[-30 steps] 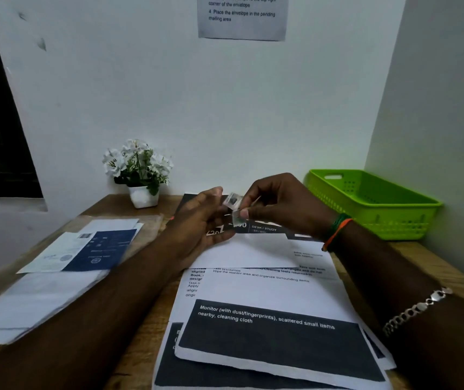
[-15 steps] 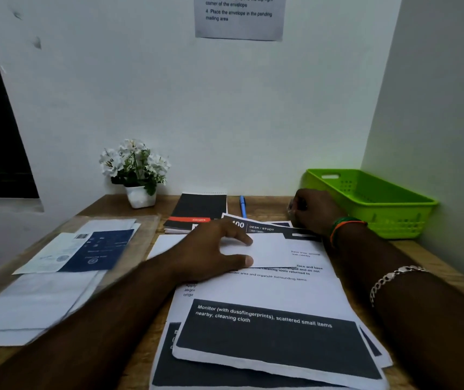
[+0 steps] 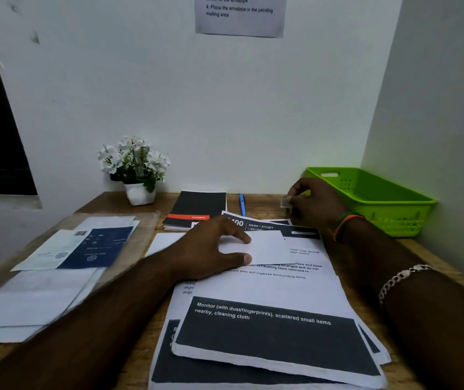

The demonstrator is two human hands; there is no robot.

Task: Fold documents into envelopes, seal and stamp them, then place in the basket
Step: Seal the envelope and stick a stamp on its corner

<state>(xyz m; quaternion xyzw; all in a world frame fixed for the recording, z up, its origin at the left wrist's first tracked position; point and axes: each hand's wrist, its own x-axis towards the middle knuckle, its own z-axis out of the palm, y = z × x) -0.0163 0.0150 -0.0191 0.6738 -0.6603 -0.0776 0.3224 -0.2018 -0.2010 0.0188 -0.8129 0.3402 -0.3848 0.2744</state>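
Observation:
A white envelope [image 3: 267,247] lies flat on a stack of printed documents [image 3: 264,327] in the middle of the desk. My left hand [image 3: 211,250] rests on the envelope's left part, fingers spread, pinning it down. My right hand [image 3: 316,205] is lifted at the back right, just left of the green basket [image 3: 377,198], pinching a small pale stamp-like piece [image 3: 285,202] between thumb and fingers. The basket looks empty from here.
A clear folder with envelopes and a blue printed sheet [image 3: 84,249] lies at the left. A black notebook [image 3: 197,209], a blue pen [image 3: 242,204] and a white flower pot [image 3: 138,175] stand along the back wall. An instruction sheet [image 3: 239,15] hangs above.
Both hands held the small stamp piece together in mid-air. The left hand then dropped onto the envelope; the right hand moved back right toward the basket and now lifts a small piece.

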